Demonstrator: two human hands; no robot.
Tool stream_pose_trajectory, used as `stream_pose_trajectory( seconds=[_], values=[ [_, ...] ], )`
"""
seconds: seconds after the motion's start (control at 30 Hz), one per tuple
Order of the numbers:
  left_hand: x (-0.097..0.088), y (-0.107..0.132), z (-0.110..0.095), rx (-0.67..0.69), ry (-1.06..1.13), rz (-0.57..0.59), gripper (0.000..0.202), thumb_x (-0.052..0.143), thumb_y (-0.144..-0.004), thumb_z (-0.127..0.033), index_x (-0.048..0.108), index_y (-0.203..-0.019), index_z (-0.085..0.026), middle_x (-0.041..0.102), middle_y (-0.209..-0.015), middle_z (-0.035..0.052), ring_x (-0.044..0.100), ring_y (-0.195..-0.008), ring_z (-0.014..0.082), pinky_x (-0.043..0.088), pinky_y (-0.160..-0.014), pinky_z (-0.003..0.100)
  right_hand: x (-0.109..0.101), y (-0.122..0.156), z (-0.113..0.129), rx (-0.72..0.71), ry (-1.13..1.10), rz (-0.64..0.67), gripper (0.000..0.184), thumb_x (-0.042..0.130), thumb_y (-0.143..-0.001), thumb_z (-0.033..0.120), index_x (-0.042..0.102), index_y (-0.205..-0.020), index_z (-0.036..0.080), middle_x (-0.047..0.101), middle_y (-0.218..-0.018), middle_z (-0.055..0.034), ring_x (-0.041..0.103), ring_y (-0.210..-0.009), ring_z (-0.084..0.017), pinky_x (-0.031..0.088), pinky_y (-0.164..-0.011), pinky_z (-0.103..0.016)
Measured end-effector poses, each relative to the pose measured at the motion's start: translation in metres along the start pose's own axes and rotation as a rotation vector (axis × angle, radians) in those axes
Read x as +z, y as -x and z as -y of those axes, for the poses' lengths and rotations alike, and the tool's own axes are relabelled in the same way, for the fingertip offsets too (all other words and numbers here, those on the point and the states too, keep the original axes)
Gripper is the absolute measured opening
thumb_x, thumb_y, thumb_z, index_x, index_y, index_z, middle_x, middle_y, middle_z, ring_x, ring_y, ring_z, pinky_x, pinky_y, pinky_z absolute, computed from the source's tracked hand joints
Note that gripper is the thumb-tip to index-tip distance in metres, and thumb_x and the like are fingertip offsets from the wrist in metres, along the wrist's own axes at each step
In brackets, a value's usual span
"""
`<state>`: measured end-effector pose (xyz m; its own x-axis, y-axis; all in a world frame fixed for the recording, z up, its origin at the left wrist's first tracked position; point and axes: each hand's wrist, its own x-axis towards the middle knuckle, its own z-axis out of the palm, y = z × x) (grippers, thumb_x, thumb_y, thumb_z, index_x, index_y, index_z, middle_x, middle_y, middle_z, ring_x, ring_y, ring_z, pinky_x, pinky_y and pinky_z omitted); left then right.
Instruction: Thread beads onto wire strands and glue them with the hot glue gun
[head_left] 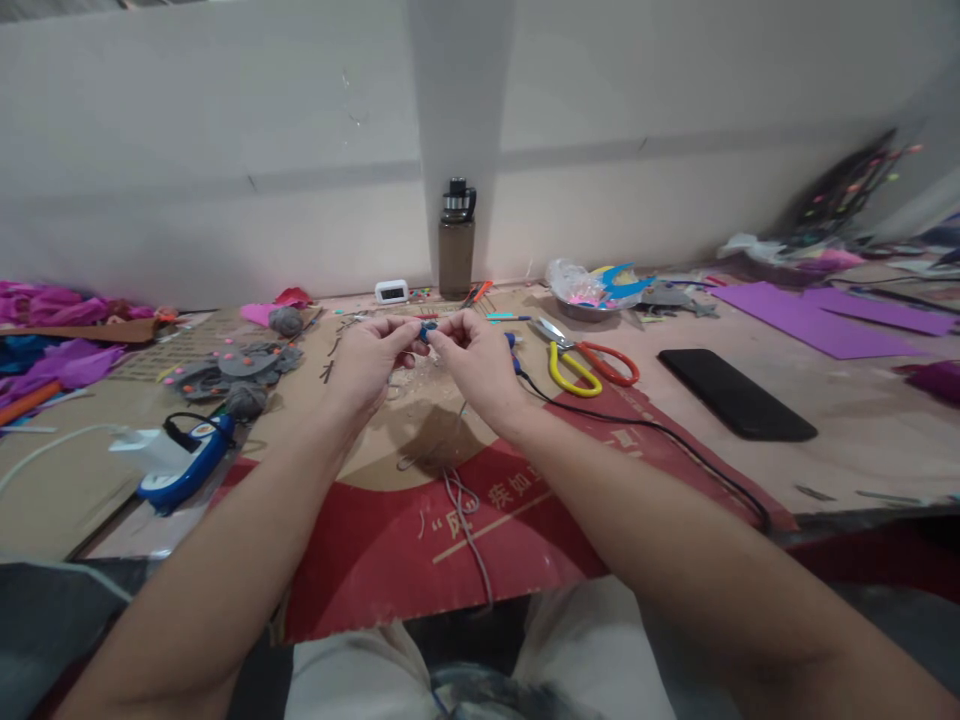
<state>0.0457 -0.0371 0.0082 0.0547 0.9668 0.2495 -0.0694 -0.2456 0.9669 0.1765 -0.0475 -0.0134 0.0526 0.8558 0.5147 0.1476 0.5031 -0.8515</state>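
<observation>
My left hand (pixel 369 358) and my right hand (pixel 474 358) are raised together over the middle of the table, fingers pinched toward each other. Between the fingertips sits a small blue piece (pixel 427 331) that both hands grip. A thin grey wire (pixel 466 500) hangs down from under my hands and lies on the red and tan cardboard (pixel 390 560). What the blue piece is exactly is too small to tell.
Yellow and orange scissors (pixel 581 362) and a black phone (pixel 735 392) lie to the right. A blue glue gun (pixel 184 465) with a white plug lies at left, grey felt pieces (pixel 236 370) behind it. A dark bottle (pixel 457 240) stands at the wall. Purple sheets (pixel 806 318) lie far right.
</observation>
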Motion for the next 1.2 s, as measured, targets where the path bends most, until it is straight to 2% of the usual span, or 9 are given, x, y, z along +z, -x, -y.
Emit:
stream_pose_trajectory(
  seconds=[0.23, 0.3, 0.4, 0.57, 0.77, 0.93, 1.07, 1.2],
  values=[
    [0.007, 0.005, 0.001, 0.044, -0.029, 0.043, 0.016, 0.062, -0.075, -0.024, 0.061, -0.063, -0.013, 0.057, -0.055, 0.0013, 0.048, -0.047, 0.0062, 0.036, -0.047, 0.019, 0.000, -0.003, 0.002, 0.085, 0.016, -0.046, 0.017, 0.058, -0.074, 0.030, 0.048, -0.066, 0.018, 0.046, -0.061, 0.0042, 0.038, -0.056, -0.008, 0.031, -0.056, -0.024],
    [0.008, 0.006, 0.001, 0.051, -0.006, 0.056, 0.016, 0.062, -0.075, -0.023, 0.061, -0.063, -0.013, 0.056, -0.055, 0.0011, 0.049, -0.047, 0.0062, 0.037, -0.047, 0.019, 0.000, -0.004, 0.001, 0.107, -0.004, -0.056, 0.016, 0.059, -0.073, 0.030, 0.048, -0.071, 0.019, 0.044, -0.060, 0.0049, 0.038, -0.055, -0.007, 0.031, -0.054, -0.023],
    [0.006, 0.005, -0.001, 0.018, 0.064, 0.094, 0.013, 0.065, -0.073, -0.023, 0.064, -0.068, -0.012, 0.060, -0.060, 0.0026, 0.052, -0.051, 0.0066, 0.039, -0.049, 0.018, -0.001, -0.006, -0.003, 0.140, -0.056, -0.048, 0.018, 0.059, -0.073, 0.033, 0.049, -0.081, 0.020, 0.044, -0.060, 0.0055, 0.039, -0.054, -0.008, 0.030, -0.052, -0.023],
    [0.004, 0.004, -0.003, -0.059, 0.120, 0.148, 0.020, 0.070, -0.069, -0.025, 0.069, -0.082, -0.010, 0.066, -0.071, 0.0063, 0.059, -0.061, 0.0089, 0.044, -0.055, 0.018, -0.006, -0.011, -0.005, 0.199, -0.103, -0.021, 0.016, 0.057, -0.073, 0.033, 0.049, -0.071, 0.020, 0.045, -0.058, 0.0043, 0.038, -0.053, -0.008, 0.029, -0.049, -0.023],
    [0.005, 0.003, 0.000, -0.030, 0.035, 0.067, 0.018, 0.071, -0.066, -0.023, 0.068, -0.076, -0.010, 0.063, -0.061, 0.0042, 0.056, -0.051, 0.0080, 0.042, -0.048, 0.018, -0.004, -0.008, -0.003, 0.147, -0.064, -0.031, 0.014, 0.058, -0.072, 0.030, 0.050, -0.071, 0.019, 0.043, -0.059, 0.0052, 0.037, -0.054, -0.008, 0.029, -0.051, -0.022],
    [0.001, -0.001, 0.003, 0.074, -0.048, -0.055, 0.012, 0.066, -0.069, -0.022, 0.064, -0.072, -0.011, 0.064, -0.063, 0.0034, 0.058, -0.053, 0.0092, 0.045, -0.050, 0.020, 0.002, -0.002, -0.005, 0.129, -0.086, 0.028, 0.021, 0.054, -0.077, 0.031, 0.045, -0.092, 0.021, 0.044, -0.061, 0.0068, 0.040, -0.053, -0.009, 0.030, -0.051, -0.022],
    [-0.006, -0.003, 0.005, 0.184, -0.105, -0.139, 0.012, 0.063, -0.072, -0.023, 0.064, -0.074, -0.012, 0.065, -0.064, 0.0029, 0.062, -0.056, 0.0104, 0.051, -0.057, 0.023, 0.004, 0.004, -0.002, 0.085, -0.030, 0.095, 0.012, 0.048, -0.082, 0.032, 0.045, -0.080, 0.021, 0.044, -0.062, 0.0054, 0.039, -0.056, -0.009, 0.031, -0.054, -0.024],
    [-0.009, -0.005, 0.006, 0.180, -0.003, -0.151, 0.012, 0.064, -0.071, -0.022, 0.064, -0.078, -0.011, 0.067, -0.070, 0.0034, 0.063, -0.060, 0.0110, 0.053, -0.063, 0.025, 0.003, 0.012, 0.006, -0.047, 0.044, 0.164, 0.017, 0.046, -0.084, 0.030, 0.048, -0.072, 0.020, 0.047, -0.066, 0.0033, 0.042, -0.063, -0.011, 0.033, -0.062, -0.025]
  ],
)
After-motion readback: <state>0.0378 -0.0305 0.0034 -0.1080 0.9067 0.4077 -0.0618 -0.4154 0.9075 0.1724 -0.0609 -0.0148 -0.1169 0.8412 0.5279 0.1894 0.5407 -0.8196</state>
